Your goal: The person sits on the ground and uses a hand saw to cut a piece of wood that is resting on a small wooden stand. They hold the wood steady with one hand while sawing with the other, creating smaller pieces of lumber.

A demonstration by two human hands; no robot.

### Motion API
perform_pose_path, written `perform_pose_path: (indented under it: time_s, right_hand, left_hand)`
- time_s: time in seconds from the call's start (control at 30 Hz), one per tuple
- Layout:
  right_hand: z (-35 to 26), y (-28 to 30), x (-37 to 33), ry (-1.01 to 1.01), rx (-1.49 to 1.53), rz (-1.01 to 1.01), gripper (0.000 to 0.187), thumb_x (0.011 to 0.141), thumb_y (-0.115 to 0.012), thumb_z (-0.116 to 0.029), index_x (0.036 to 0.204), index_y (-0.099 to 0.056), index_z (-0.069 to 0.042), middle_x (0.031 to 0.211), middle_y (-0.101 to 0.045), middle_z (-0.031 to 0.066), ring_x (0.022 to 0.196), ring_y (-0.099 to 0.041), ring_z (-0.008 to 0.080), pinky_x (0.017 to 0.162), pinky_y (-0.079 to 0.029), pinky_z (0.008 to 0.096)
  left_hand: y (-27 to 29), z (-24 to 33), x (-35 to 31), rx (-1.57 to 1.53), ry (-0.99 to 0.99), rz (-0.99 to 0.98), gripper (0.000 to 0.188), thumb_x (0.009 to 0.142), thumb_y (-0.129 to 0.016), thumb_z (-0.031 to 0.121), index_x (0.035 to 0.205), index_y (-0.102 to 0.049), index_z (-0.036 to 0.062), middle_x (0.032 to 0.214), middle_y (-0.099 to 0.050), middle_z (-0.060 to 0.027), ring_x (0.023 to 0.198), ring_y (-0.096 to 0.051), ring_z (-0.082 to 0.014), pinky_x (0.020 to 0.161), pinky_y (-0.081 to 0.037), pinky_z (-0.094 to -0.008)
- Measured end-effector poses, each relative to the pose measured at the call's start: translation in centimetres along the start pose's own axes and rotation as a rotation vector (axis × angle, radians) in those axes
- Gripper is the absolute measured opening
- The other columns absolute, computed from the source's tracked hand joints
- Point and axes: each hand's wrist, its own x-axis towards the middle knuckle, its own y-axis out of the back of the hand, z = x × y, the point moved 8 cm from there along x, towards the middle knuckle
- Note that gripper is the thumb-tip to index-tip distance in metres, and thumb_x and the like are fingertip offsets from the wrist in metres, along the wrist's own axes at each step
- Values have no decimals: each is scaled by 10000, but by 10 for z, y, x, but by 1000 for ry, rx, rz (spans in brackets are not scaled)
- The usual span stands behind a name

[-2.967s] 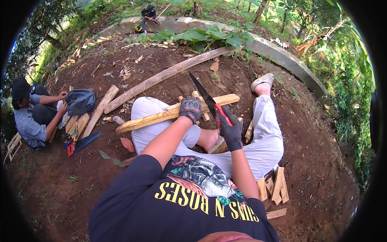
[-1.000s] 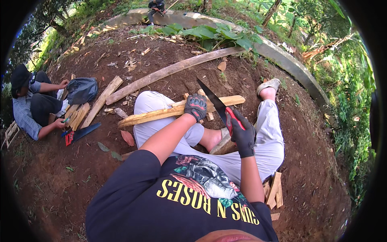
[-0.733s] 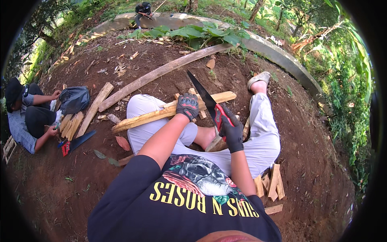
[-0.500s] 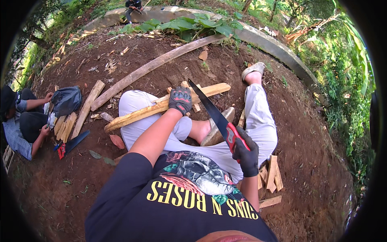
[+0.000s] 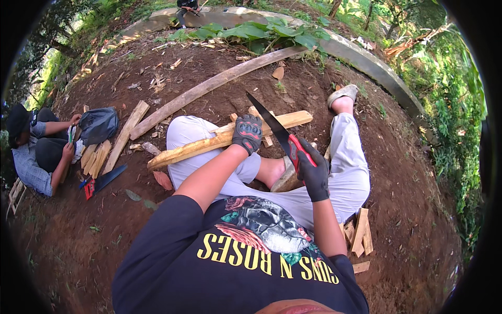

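Observation:
My left hand [image 5: 247, 134], in a black glove with red trim, is closed round a long split wooden stick [image 5: 196, 151]. The stick lies slantwise across my bent left leg, over smaller wood pieces [image 5: 268, 141] on the ground. My right hand [image 5: 314, 172], gloved too, grips the red and grey handle of a hand saw [image 5: 275, 125]. Its dark blade points up and away to the left, passing over the stick just right of my left hand. Whether the teeth touch the wood I cannot tell.
Cut wood pieces [image 5: 360, 233] lie by my right thigh. At left a seated person [image 5: 39, 152] works beside a dark plastic bag [image 5: 99, 125], a stack of sticks [image 5: 96, 159] and another saw [image 5: 107, 179]. A long plank [image 5: 209, 88] crosses the soil ahead, before a low curved wall [image 5: 366, 58].
My right hand has moved forward, pushing the saw farther up and away across the stick. My left hand stays on the wood. The whole view has shifted slightly to the right.

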Motion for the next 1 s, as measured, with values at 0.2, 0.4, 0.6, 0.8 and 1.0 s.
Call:
perform_pose_path:
  time_s: [0.2,0.4,0.6,0.8,1.0]
  right_hand:
    - [1,-37,39,306,-110,82,445,1004,-714,-213,1428,-692,-76,1311,-752,184,1189,-717,229,1042,-535,358]
    - [17,-8,-7,-50,139,-41,460,1010,-669,-194,1448,-674,-50,1157,-766,105,699,-642,109,638,-528,288]
    - [-16,78,-102,-93,139,-37,497,993,-609,-127,1476,-636,-12,900,-685,23,573,-538,39,535,-442,235]
    - [-31,85,-94,11,-9,32,460,983,-649,-164,1415,-687,-11,961,-739,45,601,-568,52,556,-478,250]
    - [-26,-3,1,284,-224,-1,448,1003,-700,-266,1396,-706,-49,1275,-764,186,1146,-734,275,1011,-540,377]
  left_hand:
    - [0,-6,6,-68,32,-29,318,898,-641,253,1152,-720,79,1108,-729,-141,1072,-694,-295,903,-526,-453]
    - [-3,-14,8,-143,63,-29,316,872,-644,249,1128,-723,83,1085,-746,-146,1067,-708,-297,894,-533,-459]
    - [-1,-10,6,-105,57,-21,311,888,-617,251,1124,-723,78,1063,-752,-137,1039,-711,-300,878,-529,-461]
    - [-4,-8,4,-126,16,45,360,850,-649,248,1137,-716,40,1038,-730,-166,994,-713,-322,834,-538,-483]
    - [4,-5,3,-24,36,8,299,921,-604,257,1141,-715,88,1091,-730,-132,1055,-695,-280,883,-515,-443]
